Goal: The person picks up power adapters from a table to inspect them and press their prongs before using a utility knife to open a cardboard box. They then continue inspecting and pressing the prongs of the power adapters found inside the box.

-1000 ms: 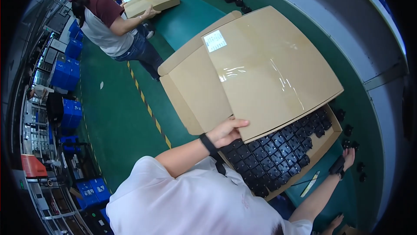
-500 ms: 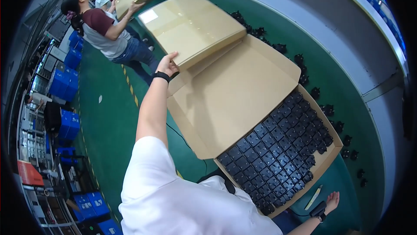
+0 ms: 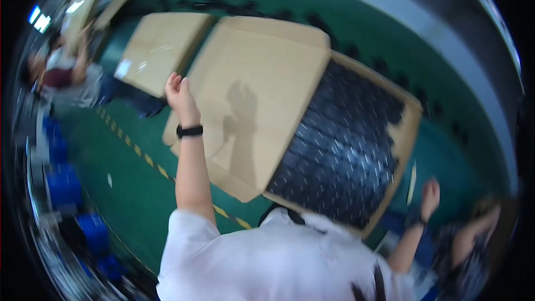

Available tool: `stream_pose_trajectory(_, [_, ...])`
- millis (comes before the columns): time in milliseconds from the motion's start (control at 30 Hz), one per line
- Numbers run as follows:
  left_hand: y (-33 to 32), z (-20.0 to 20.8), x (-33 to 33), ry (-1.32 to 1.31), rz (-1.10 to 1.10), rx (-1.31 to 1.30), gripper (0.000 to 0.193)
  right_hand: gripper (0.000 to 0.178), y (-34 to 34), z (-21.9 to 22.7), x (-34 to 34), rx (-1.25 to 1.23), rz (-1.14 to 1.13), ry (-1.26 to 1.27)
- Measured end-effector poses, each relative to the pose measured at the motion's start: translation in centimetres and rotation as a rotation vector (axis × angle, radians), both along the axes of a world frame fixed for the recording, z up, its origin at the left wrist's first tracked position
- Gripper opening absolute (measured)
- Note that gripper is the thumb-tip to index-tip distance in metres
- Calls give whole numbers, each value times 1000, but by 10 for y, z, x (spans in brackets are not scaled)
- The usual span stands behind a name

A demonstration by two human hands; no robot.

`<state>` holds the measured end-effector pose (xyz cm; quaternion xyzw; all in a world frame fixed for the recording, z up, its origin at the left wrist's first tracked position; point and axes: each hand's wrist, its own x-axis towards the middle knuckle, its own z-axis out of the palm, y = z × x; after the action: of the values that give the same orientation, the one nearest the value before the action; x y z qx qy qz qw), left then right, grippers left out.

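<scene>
My left hand [image 3: 183, 99], with a black band at its wrist, is raised beside the near corner of a closed cardboard box [image 3: 161, 45]. Its fingers are loosely bent and apart, and nothing shows in them. Below it spreads the lid [image 3: 267, 72] of an open cardboard box, with the hand's shadow on it. Rows of small black plastic parts [image 3: 340, 139] fill most of that box's tray [image 3: 411, 125]. To the tray's right, my right hand [image 3: 430, 199] hangs low; blur hides how its fingers lie. A slim yellowish cutter [image 3: 412, 183] lies near it.
Loose black parts [image 3: 317, 22] are scattered along the far side of the green floor [image 3: 131, 189]. Another person's arm [image 3: 476, 231] comes in at lower right. Two people stand at far left, near a raised cardboard box [image 3: 82, 11]. Blue bins [image 3: 64, 184] line the left side.
My left hand has let go of the closed box, which now sits farther left in view. The view has turned, and a person's arm has appeared at lower right.
</scene>
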<state>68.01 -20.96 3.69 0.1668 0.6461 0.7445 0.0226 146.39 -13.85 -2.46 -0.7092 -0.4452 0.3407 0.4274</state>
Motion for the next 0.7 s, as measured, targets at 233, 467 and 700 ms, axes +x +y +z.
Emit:
stream_pose_trajectory(233, [21, -4, 365, 54, -1043, -355, 33, 29, 56, 47, -109, 151, 491, -380])
stream_pose_trajectory(467, [-13, 17, 470, 70, -1522, -532, 35, 42, 64, 21, -75, 197, 714, -1145])
stream_pose_trajectory(700, [-45, 53, 428, 71, -1407, -506, 30, 49, 49, 56, -116, -152, 1034, -839])
